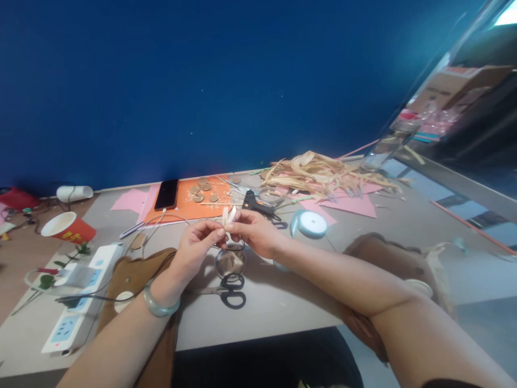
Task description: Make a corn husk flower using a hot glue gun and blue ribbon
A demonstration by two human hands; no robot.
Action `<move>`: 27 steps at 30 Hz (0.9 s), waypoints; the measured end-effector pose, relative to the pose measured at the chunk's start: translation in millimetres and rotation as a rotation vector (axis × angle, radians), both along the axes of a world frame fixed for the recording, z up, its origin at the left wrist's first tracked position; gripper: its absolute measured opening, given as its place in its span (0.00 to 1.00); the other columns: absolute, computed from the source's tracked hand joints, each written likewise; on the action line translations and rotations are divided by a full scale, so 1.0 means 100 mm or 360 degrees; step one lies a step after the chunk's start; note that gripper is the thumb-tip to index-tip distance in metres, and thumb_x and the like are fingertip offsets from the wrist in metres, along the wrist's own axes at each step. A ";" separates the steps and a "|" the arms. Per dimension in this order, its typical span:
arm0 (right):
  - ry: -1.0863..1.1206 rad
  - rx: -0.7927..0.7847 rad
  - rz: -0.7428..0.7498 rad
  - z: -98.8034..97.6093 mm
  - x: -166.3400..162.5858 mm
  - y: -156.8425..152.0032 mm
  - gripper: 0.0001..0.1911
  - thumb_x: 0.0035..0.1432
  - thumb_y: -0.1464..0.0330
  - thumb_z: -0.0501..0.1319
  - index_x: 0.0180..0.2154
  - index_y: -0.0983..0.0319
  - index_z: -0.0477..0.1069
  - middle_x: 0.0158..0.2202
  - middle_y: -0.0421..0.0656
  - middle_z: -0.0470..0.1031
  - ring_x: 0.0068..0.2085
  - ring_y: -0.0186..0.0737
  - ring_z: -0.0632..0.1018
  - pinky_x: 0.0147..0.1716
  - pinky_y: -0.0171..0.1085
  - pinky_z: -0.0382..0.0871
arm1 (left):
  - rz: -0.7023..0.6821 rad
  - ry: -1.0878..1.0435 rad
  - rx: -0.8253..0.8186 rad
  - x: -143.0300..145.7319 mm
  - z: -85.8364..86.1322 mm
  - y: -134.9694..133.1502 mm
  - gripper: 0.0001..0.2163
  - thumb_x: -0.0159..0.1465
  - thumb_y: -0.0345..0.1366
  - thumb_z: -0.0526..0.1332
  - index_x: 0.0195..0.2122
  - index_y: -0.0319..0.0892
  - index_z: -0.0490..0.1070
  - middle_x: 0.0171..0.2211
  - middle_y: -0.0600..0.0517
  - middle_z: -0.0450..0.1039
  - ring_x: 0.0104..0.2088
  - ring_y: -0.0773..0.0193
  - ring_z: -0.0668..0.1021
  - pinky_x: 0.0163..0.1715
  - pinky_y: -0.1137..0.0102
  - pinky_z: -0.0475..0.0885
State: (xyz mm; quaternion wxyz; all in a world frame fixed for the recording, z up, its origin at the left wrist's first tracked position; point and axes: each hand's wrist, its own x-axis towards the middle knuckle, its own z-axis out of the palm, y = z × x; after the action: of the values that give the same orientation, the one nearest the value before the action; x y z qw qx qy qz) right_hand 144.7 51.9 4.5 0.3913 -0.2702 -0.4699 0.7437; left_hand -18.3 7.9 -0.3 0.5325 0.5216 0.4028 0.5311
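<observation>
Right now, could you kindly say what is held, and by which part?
The left hand and right hand pinch pale strip material by its lower part; two ends stick up. Whether it is one piece is unclear.

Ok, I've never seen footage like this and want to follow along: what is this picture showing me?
There's no machine here, just a person's bare left hand and right hand. The one picture comes from a camera worn on that person's head, looking forward and down. Both hands pinch a small pale piece; what it is made of is hard to tell. On the table lie scissors, a glue gun, a phone, a spool, a power strip and a heap of dry strips. A bracelet circles the left wrist.
</observation>
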 end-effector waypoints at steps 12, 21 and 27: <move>-0.0065 0.0190 0.0002 -0.02 0.03 0.04 0.10 0.46 0.67 0.70 0.26 0.65 0.73 0.21 0.37 0.70 0.24 0.29 0.68 0.28 0.33 0.59 | 0.0276 0.0288 0.0147 0.04 0.07 -0.04 0.08 0.57 0.39 0.66 0.29 0.39 0.72 0.24 0.54 0.74 0.24 0.68 0.75 0.28 0.72 0.72; -0.0228 0.0392 -0.0063 0.00 0.05 0.07 0.09 0.50 0.64 0.67 0.27 0.64 0.73 0.21 0.37 0.70 0.24 0.31 0.69 0.27 0.33 0.61 | 0.0483 0.0401 0.0263 0.03 -0.04 -0.01 0.07 0.57 0.38 0.66 0.31 0.39 0.73 0.24 0.53 0.74 0.24 0.69 0.76 0.27 0.74 0.72; -0.0818 0.0953 -0.0455 0.28 0.30 0.31 0.13 0.61 0.64 0.54 0.34 0.65 0.74 0.22 0.39 0.71 0.25 0.33 0.71 0.28 0.34 0.64 | 0.0588 0.0365 0.0233 0.03 -0.02 0.02 0.08 0.57 0.38 0.65 0.31 0.39 0.72 0.23 0.53 0.74 0.23 0.69 0.76 0.26 0.73 0.72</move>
State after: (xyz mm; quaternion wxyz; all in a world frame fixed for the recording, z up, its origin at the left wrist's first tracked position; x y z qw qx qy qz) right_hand 175.1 83.1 32.1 0.4220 -0.3838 -0.7053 0.4209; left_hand -15.6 9.4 -2.3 0.3375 0.5332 0.5098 0.5847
